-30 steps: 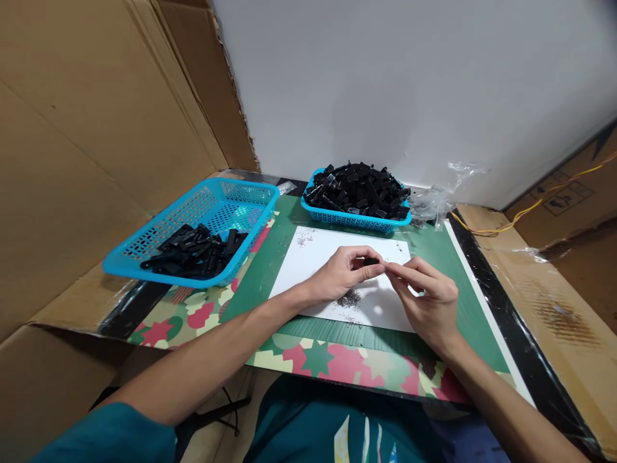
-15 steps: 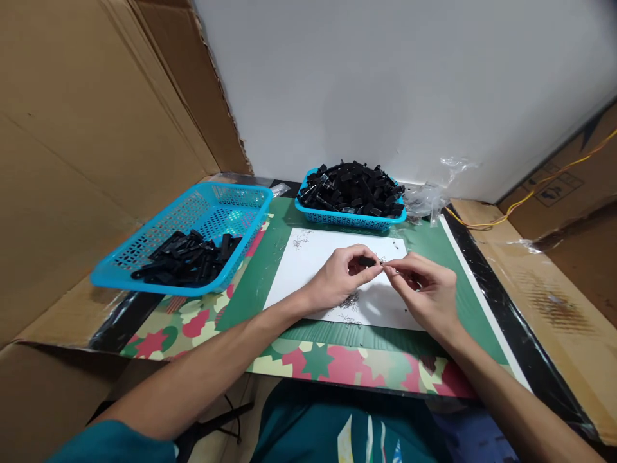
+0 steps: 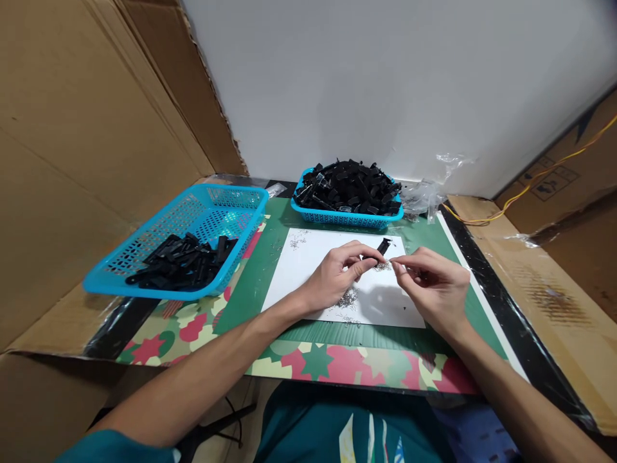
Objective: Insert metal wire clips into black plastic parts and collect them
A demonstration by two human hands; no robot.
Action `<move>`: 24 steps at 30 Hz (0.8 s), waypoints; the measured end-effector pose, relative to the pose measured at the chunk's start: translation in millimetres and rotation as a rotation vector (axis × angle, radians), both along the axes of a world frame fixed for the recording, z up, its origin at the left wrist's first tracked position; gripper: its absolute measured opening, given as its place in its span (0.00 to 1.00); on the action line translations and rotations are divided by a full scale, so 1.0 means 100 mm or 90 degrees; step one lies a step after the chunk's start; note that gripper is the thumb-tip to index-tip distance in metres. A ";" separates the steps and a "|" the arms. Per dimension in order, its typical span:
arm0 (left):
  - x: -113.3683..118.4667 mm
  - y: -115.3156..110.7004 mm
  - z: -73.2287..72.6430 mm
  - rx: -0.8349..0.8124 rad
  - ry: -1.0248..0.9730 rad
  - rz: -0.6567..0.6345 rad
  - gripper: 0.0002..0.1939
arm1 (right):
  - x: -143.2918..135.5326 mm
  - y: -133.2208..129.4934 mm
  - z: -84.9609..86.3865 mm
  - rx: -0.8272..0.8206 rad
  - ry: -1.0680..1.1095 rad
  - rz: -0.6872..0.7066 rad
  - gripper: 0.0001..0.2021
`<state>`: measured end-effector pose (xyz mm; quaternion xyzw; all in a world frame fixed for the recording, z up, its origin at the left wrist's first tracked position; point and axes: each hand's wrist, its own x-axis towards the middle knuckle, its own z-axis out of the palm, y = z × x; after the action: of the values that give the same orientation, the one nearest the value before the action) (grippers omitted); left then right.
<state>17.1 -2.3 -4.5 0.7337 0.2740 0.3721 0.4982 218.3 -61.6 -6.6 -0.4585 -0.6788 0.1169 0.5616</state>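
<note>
A black plastic part [image 3: 384,246] is over the white sheet [image 3: 279,276], near its far right corner, pinched between the thumb and fingers of the left hand [image 3: 330,280]. That grip probably steadies it while leaving an end exposed. The right hand [image 3: 436,289] has thumb and forefinger drawn together just beside it; whether they grasp anything tiny, I cannot tell. Fine metal pieces [image 3: 347,298] lie toward the sheet's near edge, likely easier to see against white. Beyond, a heaped blue basket [image 3: 347,217] sits at the desk's far edge; a larger blue basket [image 3: 159,294], partly filled, overlaps its left edge, both seemingly within reach.
</note>
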 end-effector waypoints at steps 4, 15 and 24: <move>0.02 0.01 -0.02 0.003 -0.055 0.025 0.12 | -0.01 -0.01 -0.02 0.069 -0.051 0.001 0.06; 0.02 -0.01 -0.04 0.093 -0.037 0.066 0.06 | 0.03 0.03 -0.08 0.198 -0.171 0.020 0.13; -0.01 0.05 -0.02 0.214 -0.048 0.022 0.04 | 0.13 0.03 -0.12 0.270 -0.367 -0.041 0.12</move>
<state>16.1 2.5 -6.8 0.7873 0.2014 0.4487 0.3717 231.3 -58.9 -19.0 -0.3670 -0.8035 -0.1785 0.4334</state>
